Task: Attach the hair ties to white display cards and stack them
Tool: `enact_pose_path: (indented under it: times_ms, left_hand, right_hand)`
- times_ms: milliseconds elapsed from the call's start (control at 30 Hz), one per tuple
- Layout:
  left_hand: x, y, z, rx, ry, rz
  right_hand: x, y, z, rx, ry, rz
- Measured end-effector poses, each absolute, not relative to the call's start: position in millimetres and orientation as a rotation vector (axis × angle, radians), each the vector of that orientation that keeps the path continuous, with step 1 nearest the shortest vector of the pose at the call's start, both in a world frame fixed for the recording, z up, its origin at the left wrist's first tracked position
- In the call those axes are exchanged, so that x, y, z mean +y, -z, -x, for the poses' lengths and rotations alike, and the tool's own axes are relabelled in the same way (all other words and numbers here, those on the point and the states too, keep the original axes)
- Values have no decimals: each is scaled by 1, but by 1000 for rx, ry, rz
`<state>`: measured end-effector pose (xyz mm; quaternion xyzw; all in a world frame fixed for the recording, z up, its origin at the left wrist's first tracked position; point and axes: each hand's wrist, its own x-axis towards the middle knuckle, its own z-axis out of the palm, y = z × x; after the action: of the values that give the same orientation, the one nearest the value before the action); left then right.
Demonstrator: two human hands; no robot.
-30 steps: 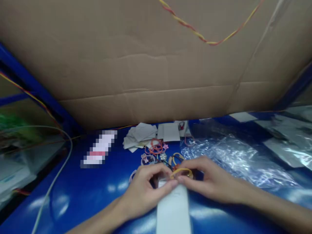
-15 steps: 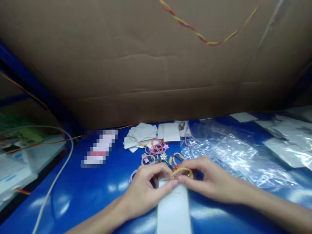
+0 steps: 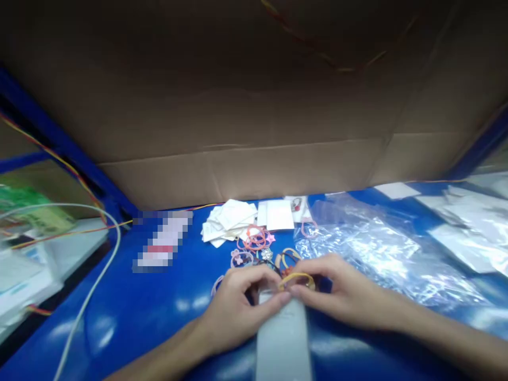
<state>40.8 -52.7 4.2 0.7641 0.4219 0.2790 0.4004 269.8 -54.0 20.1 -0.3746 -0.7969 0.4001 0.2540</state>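
Cardboard has darkened up top, while left hand and right hand still pinch the yellow band.

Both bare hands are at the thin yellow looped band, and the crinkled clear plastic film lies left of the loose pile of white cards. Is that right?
No: in the head view, the crinkled clear plastic film lies right of the pile of white cards, not left. The left hand and right hand are indeed at the yellow band.

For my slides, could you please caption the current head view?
Left hand and right hand handle a yellow band by a long white object over a blue table.
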Motion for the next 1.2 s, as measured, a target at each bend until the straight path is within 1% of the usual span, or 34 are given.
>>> enact_pose_path:
  times_ms: [367, 933, 1200]
  left_hand:
    - [-51, -4, -41, 1058, -708, -1948]
    - [-50, -5, -41, 1088, -679, -1958]
    - [-51, -5, -40, 1068, -764, -1850]
  right_hand:
    - [-53, -21, -271, -2136, -1157, 1004]
    - [-52, -19, -271, -2140, -1114, 998]
    - [-51, -17, -270, -1887, -1338, 1009]
